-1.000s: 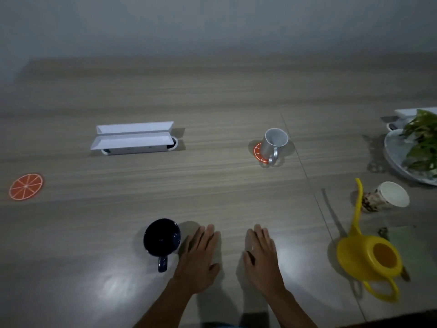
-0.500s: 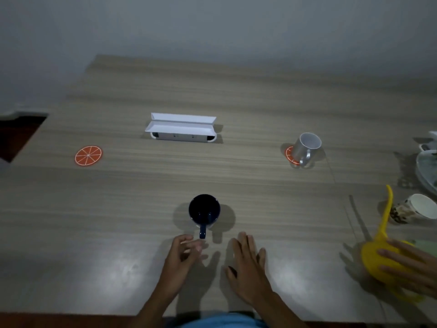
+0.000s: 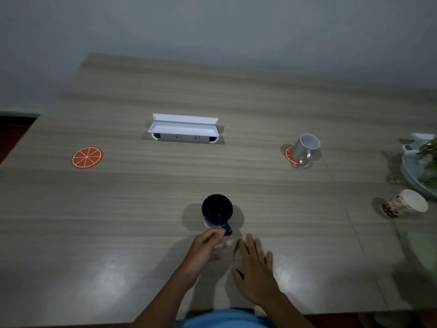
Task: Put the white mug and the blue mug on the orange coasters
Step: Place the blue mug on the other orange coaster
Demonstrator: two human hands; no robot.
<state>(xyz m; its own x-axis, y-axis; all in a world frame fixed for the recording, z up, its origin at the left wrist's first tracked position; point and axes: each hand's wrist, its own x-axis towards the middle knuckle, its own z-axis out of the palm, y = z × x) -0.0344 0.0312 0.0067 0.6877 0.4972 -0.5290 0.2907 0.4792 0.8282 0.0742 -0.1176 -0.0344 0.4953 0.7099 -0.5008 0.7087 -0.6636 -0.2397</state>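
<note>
**Left hand pinching blue mug handle, right hand flat on table**

Left hand, lower centre of frame: my thumb and fingers are pinched around the handle of the blue mug. Mug stands upright on the bare table, handle pointing toward the bottom of the frame, not on a coaster.

Right hand, just right of the left one: fingers spread, palm down, flat on the tabletop, holding nothing. Close to the mug handle but not touching it.

White mug, right of centre: sits on an orange coaster, which peeks out on the mug's left side. Handle faces the bottom of the frame.

Second orange coaster, left side of frame, well apart from both mugs, nothing on it.

Other items: white open-lidded box at centre, above the blue mug. Patterned paper cup at the right edge. Plate with green leaves above it, partly cut off by the frame.
</note>
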